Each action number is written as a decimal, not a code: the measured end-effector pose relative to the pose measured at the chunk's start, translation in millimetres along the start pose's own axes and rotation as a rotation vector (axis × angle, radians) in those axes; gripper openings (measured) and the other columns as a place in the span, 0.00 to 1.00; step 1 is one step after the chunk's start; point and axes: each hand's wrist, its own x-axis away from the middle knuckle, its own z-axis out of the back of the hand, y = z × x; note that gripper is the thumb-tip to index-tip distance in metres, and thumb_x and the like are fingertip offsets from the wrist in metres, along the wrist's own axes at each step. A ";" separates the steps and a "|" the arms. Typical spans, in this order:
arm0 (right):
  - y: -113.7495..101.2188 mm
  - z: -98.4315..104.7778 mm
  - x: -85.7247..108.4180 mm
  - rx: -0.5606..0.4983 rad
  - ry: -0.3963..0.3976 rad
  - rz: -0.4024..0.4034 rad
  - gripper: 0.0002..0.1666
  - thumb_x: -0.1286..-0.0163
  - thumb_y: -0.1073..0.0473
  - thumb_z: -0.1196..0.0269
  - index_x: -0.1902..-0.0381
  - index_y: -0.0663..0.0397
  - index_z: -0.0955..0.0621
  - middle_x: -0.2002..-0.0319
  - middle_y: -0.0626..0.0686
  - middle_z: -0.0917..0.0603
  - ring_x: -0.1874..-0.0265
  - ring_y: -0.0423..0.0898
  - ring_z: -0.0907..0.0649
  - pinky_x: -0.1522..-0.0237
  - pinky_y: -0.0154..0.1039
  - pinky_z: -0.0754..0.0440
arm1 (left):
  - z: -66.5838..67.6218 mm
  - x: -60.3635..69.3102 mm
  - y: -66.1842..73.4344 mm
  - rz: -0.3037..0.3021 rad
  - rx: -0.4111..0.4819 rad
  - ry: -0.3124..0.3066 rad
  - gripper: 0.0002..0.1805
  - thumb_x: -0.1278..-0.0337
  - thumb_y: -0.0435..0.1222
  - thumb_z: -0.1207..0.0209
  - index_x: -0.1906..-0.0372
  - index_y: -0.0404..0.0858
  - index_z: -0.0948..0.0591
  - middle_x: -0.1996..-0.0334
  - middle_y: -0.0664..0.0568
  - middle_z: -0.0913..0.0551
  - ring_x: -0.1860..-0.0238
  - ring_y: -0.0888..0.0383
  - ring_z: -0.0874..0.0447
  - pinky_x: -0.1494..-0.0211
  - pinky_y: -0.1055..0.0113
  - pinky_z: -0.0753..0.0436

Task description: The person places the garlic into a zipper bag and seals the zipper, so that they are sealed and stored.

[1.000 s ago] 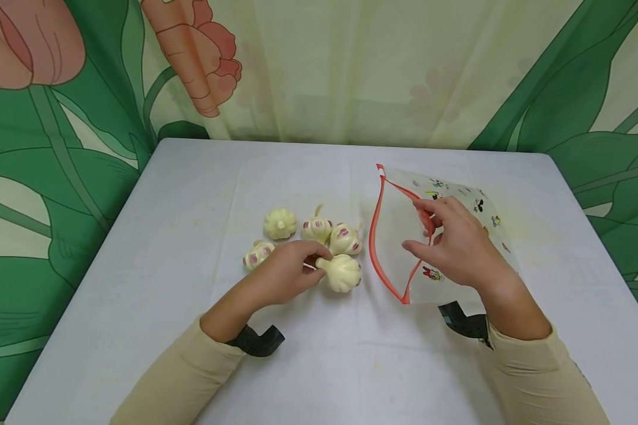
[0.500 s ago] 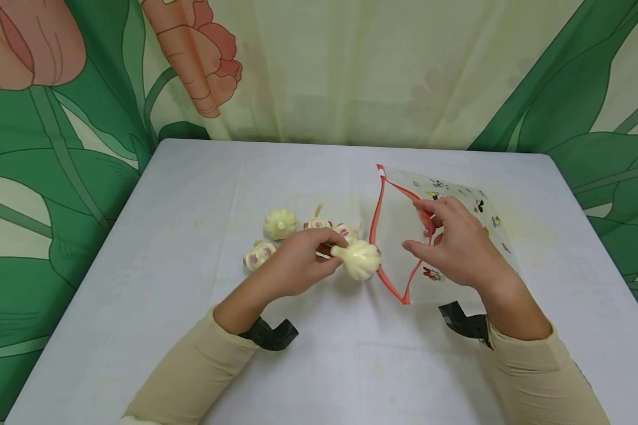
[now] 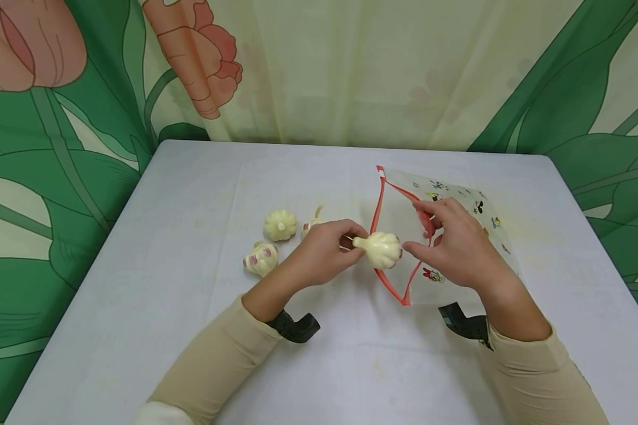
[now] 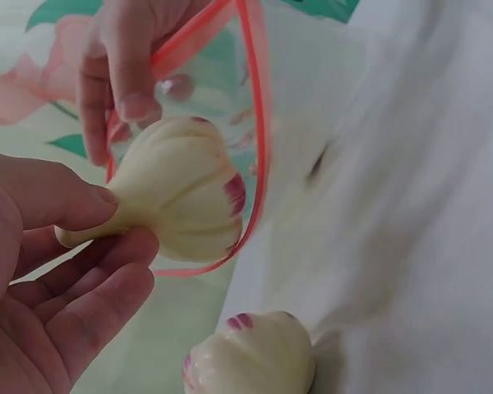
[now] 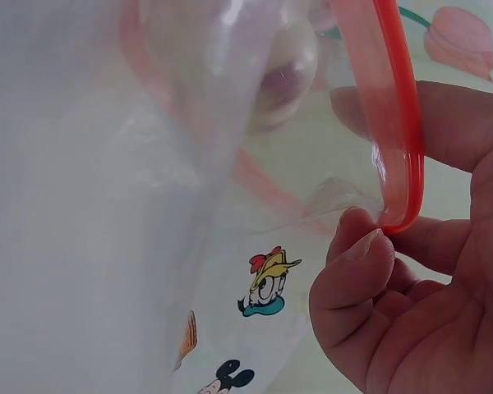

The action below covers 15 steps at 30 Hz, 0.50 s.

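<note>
My left hand (image 3: 326, 252) pinches a garlic bulb (image 3: 384, 250) by its stem, with thumb and fingers. Pale with purple patches at its base, the bulb (image 4: 181, 193) is at the mouth of a clear zip bag (image 3: 490, 215) with red edges and cartoon prints. My right hand (image 3: 459, 245) grips the bag's near red edge (image 5: 407, 123) between curled fingers and thumb, keeping the mouth wide. Left of the bag lie a plain garlic bulb (image 3: 280, 225), a purple-patched one (image 3: 261, 258) and another (image 3: 309, 226) partly behind my left hand.
A white cloth (image 3: 191, 195) covers the table, whose far edge meets a flower-print curtain (image 3: 351, 71). Black straps (image 3: 298, 328) sit on both wrists. In the left wrist view another garlic bulb (image 4: 251, 361) lies below the held one.
My left hand has lifted the garlic bulb off the table and carried it rightward to the bag's mouth. My right hand and the bag have stayed in place.
</note>
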 end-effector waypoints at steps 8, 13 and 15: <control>0.7 1.0 0.2 0.012 0.010 0.022 0.33 0.43 0.60 0.24 0.43 0.68 0.24 0.55 0.58 0.29 0.60 0.53 0.21 0.66 0.43 0.24 | -9.1 -13.0 -0.2 0.012 0.017 0.005 0.11 0.37 0.29 0.37 0.51 0.33 0.18 0.56 0.49 0.15 0.57 0.61 0.14 0.57 0.75 0.19; 1.2 1.3 0.0 0.012 0.019 0.032 0.33 0.43 0.60 0.24 0.43 0.67 0.24 0.55 0.57 0.29 0.60 0.52 0.20 0.66 0.42 0.24 | -13.4 -19.3 0.2 0.010 0.013 0.023 0.11 0.38 0.28 0.37 0.52 0.32 0.18 0.56 0.48 0.14 0.57 0.61 0.14 0.57 0.76 0.19; 1.5 1.2 -0.3 0.014 0.022 0.037 0.34 0.43 0.60 0.24 0.43 0.67 0.24 0.55 0.57 0.28 0.60 0.52 0.20 0.65 0.42 0.24 | -15.1 -20.9 0.9 0.010 0.003 0.019 0.11 0.38 0.28 0.36 0.52 0.32 0.18 0.56 0.48 0.14 0.57 0.60 0.14 0.57 0.76 0.19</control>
